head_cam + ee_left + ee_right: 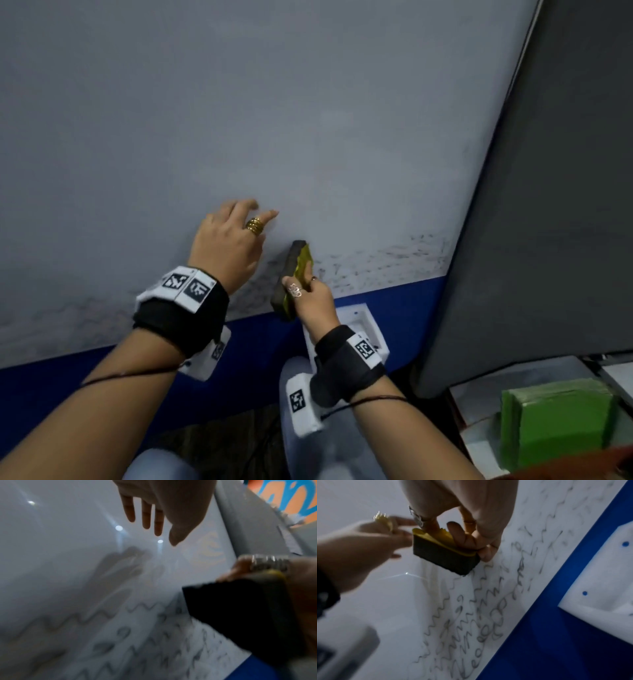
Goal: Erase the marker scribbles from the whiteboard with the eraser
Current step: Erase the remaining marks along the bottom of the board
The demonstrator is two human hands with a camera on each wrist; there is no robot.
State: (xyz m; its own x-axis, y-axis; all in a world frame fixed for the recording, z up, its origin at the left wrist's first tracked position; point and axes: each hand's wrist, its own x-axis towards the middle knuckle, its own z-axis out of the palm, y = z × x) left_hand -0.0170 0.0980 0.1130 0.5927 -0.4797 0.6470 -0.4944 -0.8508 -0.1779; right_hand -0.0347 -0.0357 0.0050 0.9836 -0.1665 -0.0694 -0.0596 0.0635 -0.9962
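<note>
A whiteboard fills most of the head view, with grey marker scribbles in a band along its lower edge. The scribbles look wavy and looped in the right wrist view. My right hand grips a yellow-backed eraser with a dark felt pad. The eraser stands just over the top of the scribbles. My left hand, wearing a gold ring, hovers beside it with fingers straight. In the left wrist view those fingers point at the board and hold nothing.
A blue frame runs under the board, with a white bracket on it. A dark grey panel stands to the right. Below right, a green block sits on a grey surface.
</note>
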